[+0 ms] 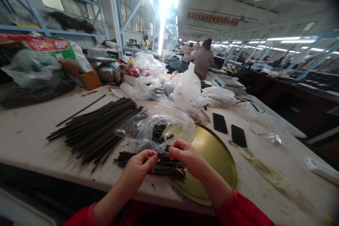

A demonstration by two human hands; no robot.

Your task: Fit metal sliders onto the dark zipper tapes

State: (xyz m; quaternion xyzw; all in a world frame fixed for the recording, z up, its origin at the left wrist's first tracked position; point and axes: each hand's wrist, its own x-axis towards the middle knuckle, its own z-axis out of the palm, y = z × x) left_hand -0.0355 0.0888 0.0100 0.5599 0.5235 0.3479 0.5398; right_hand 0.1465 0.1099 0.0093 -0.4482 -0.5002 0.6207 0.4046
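My left hand (140, 166) is closed in a pinch on something small near its fingertips, too small to name. A little to its right, my right hand (182, 153) pinches a small dark piece (167, 147). Both hands are over a short bundle of dark strips (166, 166) with shiny metal bits at its right end. That bundle partly overlaps a round gold tray (212, 152). Behind my hands, a clear plastic bag (174, 114) holds small dark pieces (158, 131). A large pile of long dark strips (97, 127) lies to the left.
Two black phones (219, 123) (238, 135) lie right of the tray, near a yellowish strip (272, 173). White plastic bags (185, 84) and a scale (229, 83) stand farther back. A seated person (202, 60) is beyond the table (31, 141).
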